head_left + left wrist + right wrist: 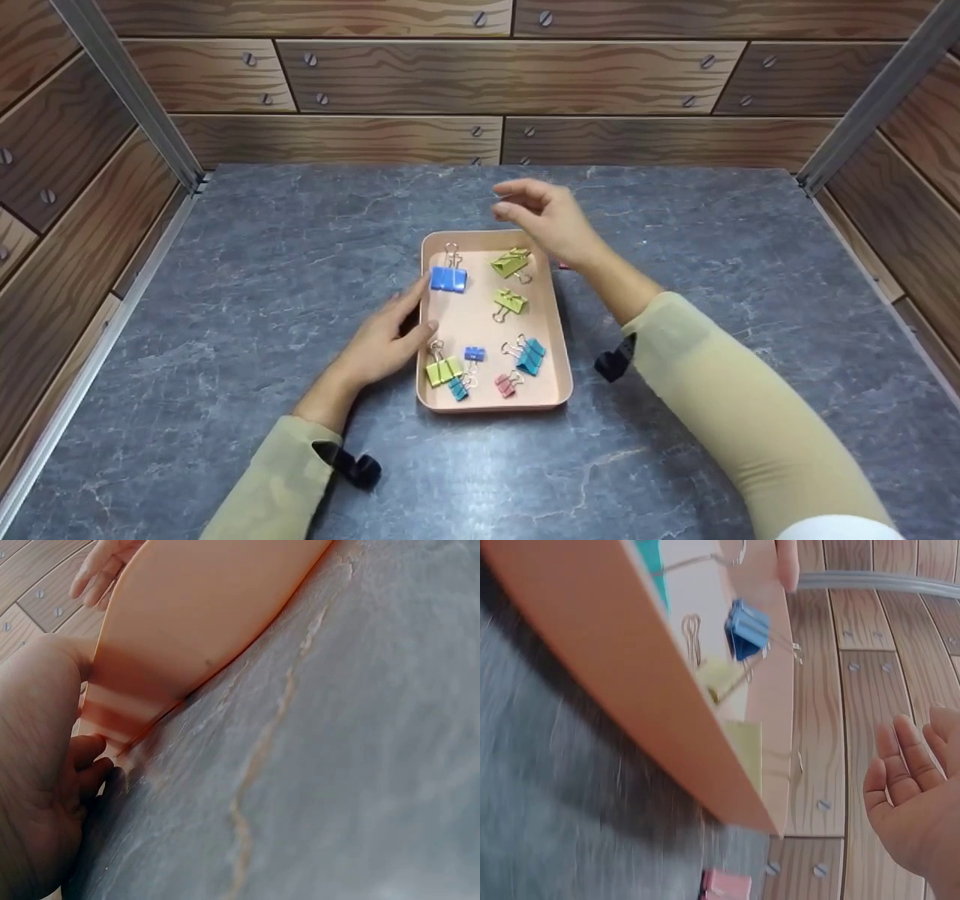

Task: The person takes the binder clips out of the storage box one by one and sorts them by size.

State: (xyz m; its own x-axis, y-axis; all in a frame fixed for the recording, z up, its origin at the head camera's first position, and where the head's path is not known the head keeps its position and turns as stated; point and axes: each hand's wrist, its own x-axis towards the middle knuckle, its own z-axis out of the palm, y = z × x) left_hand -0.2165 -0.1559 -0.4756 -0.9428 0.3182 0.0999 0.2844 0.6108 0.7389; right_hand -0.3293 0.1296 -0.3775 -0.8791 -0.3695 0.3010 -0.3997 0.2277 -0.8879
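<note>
A pale pink tray (495, 406) lies lengthwise on the table with several binder clips in it. My left hand (385, 335) holds its left side, the thumb over the rim and the other fingers along the outer wall. Close to those fingers stands a large blue binder clip (448, 280). My right hand (546, 217) hovers above the far right corner, its fingers loosely bent and nothing between them. Below it in the tray lie two yellow-green binder clips, a larger one (510, 264) and a smaller one (510, 301). Outside the tray, a pink binder clip (727, 885) is partly hidden by my right arm in the head view.
Toward the tray's near end are a yellow-green clip (443, 370), a small blue clip (474, 353), a small teal clip (458, 388), a larger teal clip (530, 357) and a small pink clip (505, 385). Wood-patterned walls (510, 75) enclose the grey marbled table (300, 225).
</note>
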